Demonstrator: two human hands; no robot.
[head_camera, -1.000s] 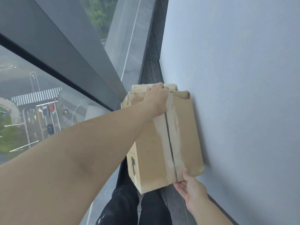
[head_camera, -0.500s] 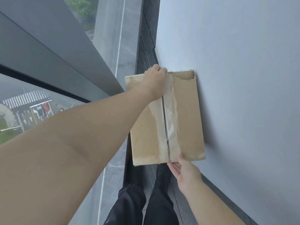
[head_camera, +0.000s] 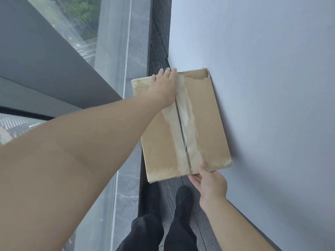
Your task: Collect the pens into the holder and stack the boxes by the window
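Narrow strip of dark floor between window and white wall, and your taped box sits at the floor's wall-side edge, touching the wall. Left hand lies flat on its far end, fingers straight. Right hand: grip pinching the near edge, thumb on top. I can't tell what's under the box. I'd say it's placed and only needs releasing. No pens or holder in view.

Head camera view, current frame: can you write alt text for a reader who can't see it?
A person holds a taped cardboard box against a white wall beside a large window, left hand flat on its far top edge, right hand pinching its near edge. Their dark trousers and shoes show below.
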